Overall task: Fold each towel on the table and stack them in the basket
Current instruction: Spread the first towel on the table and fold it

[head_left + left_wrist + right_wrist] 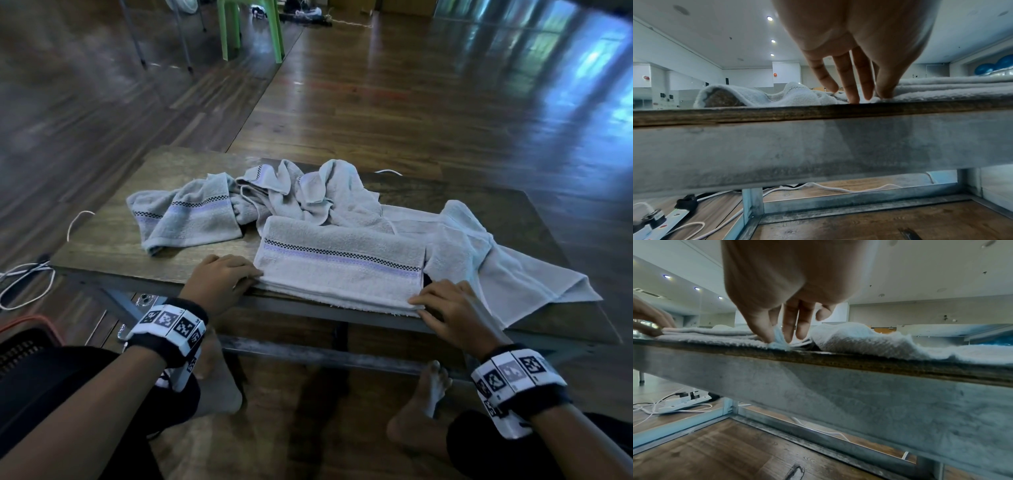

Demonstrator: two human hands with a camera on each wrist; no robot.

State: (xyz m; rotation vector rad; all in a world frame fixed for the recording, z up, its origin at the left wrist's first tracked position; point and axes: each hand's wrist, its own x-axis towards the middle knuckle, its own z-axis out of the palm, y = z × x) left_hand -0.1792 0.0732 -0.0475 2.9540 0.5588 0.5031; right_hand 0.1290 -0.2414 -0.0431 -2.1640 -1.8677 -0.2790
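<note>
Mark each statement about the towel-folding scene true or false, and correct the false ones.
1. The folded towel lies at the table's near edge. True.
2. Both hands are at the folded towel's ends. True: left hand, right hand.
3. The folded towel is plain. False: it has a purple and checkered stripe.
4. No unfolded towels remain. False: the crumpled towels lie behind.
5. The green chair stands on the table. False: on the floor beyond.

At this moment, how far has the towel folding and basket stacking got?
Early. Done: nothing visibly stacked; only a corner of the basket shows. In hand: one striped towel lies folded into a long strip at the table's near edge, left hand and right hand at its ends. Left: its last folds, the crumpled towels behind, and a plain towel on the right.
</note>
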